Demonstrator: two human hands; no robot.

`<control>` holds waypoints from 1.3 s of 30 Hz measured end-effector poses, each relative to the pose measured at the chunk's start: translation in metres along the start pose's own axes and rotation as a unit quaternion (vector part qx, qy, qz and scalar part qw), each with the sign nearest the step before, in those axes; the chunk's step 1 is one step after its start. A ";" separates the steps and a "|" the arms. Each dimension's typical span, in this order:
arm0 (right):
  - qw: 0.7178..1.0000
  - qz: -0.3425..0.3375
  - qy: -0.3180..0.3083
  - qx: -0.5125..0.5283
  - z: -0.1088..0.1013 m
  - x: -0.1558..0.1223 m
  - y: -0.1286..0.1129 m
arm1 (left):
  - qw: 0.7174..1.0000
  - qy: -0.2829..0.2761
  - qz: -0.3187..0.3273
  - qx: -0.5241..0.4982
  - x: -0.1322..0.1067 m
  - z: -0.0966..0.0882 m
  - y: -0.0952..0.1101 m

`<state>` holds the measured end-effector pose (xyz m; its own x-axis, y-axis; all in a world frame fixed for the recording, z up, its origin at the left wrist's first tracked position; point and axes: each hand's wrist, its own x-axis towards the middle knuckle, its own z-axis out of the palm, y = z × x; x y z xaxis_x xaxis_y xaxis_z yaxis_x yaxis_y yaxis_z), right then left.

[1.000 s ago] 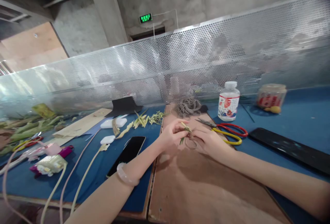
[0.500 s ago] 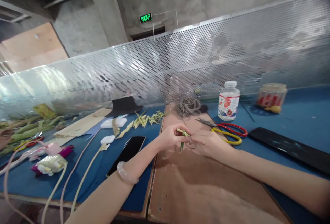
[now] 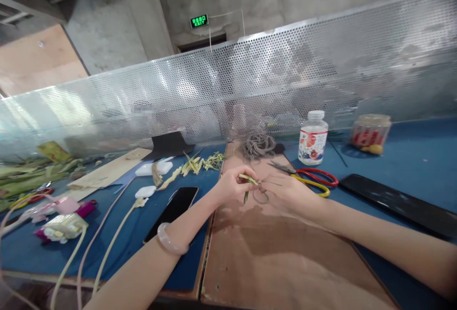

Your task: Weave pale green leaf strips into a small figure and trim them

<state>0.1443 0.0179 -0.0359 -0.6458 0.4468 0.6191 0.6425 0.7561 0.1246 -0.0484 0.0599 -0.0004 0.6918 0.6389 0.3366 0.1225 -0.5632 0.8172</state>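
Note:
Between my hands, over the brown board point(image 3: 271, 257), is a small folded strip of green plant leaf or husk point(image 3: 247, 179). My left hand point(image 3: 231, 187), with a pale bangle on the wrist, pinches it. The fingertips of my right hand point(image 3: 282, 188) are closed at the strip's right end, on a thin grey cord point(image 3: 261, 198) that hangs in a loop below them. Just behind my hands lies a tangled heap of the same grey cord point(image 3: 257, 147). Scissors point(image 3: 317, 175) with red and yellow handles rest beyond my right hand, blades toward the heap.
A white-capped bottle point(image 3: 313, 138), a jar point(image 3: 371, 131) and a black phone-like slab point(image 3: 396, 203) stand or lie at right. Left of the board are a phone point(image 3: 173, 212), chargers with cables point(image 3: 64, 228), woven leaf pieces point(image 3: 193, 163) and green husks point(image 3: 21, 176). A perforated metal screen point(image 3: 171, 91) runs behind.
My hands stay close together on the strip, with small finger movements. The cord loop below my right fingers shows more clearly now. The whole view has shifted slightly.

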 end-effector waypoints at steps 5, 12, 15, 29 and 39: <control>1.000 0.008 0.013 -0.001 0.003 0.001 -0.001 | 1.000 -0.002 0.018 0.004 0.000 0.002 -0.004; 0.990 0.071 0.119 0.041 -0.005 0.005 -0.014 | 0.999 0.034 0.021 -0.032 0.003 -0.001 -0.010; 0.981 0.090 0.161 0.065 -0.006 0.008 -0.014 | 0.999 0.024 0.024 -0.005 0.002 0.002 -0.012; 0.977 0.112 0.165 0.081 0.001 0.007 -0.010 | 0.993 0.038 0.026 0.108 0.001 0.003 -0.014; 0.980 0.112 0.139 0.092 0.002 0.006 -0.011 | 0.989 0.020 0.048 0.139 -0.002 0.003 -0.002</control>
<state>0.1325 0.0136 -0.0349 -0.3431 0.4824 0.8059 0.6533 0.7390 -0.1643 -0.0477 0.0580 -0.0042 0.6823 0.5925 0.4283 0.2530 -0.7410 0.6220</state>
